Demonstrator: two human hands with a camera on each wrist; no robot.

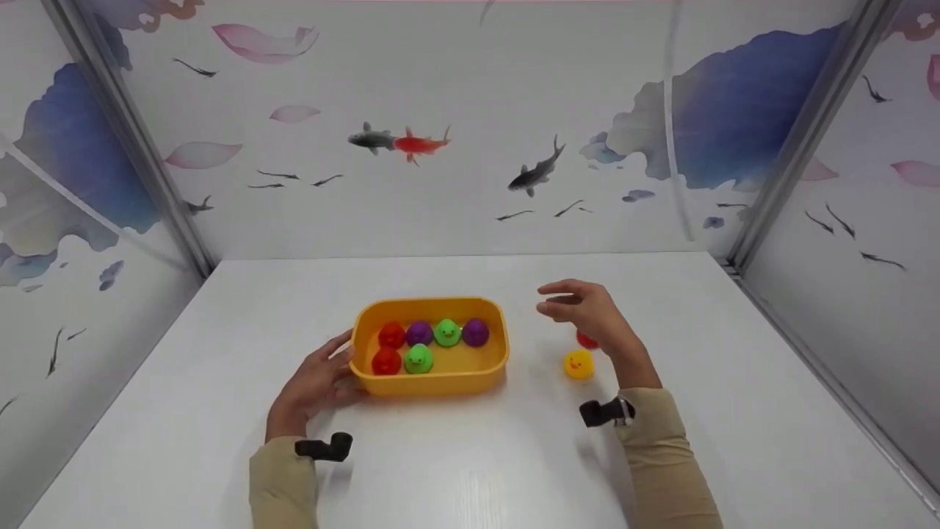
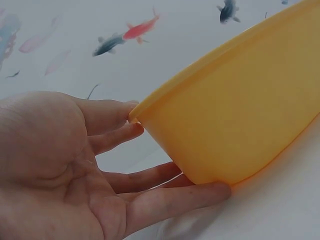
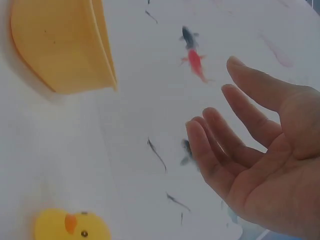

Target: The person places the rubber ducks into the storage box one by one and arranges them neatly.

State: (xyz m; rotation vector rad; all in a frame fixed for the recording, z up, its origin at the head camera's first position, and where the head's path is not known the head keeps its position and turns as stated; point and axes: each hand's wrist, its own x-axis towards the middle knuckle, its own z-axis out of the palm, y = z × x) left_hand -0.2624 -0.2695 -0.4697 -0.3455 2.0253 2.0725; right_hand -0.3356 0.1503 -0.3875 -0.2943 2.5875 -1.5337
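An orange-yellow plastic basin [image 1: 433, 385] stands on the white table. Inside it lie two red toy ducks [image 1: 387, 361], two green toy ducks [image 1: 418, 358] and two purple ones [image 1: 476, 332]. My left hand [image 1: 319, 378] touches the basin's left end; in the left wrist view some fingertips are at the rim and others low against the wall. To the right of the basin, my right hand [image 1: 584, 308] is raised above the table with nothing in its fingers. Below its wrist sits a yellow toy duck [image 1: 579, 364], also visible in the right wrist view. A red toy [image 1: 587, 340] is partly hidden by that wrist.
White panels printed with fish and petals [image 1: 470, 191] enclose the table at the back and both sides. Metal corner posts [image 1: 800, 147] stand at the rear corners. A black wrist strap [image 1: 606, 413] is on the right sleeve, with another [image 1: 323, 448] on the left.
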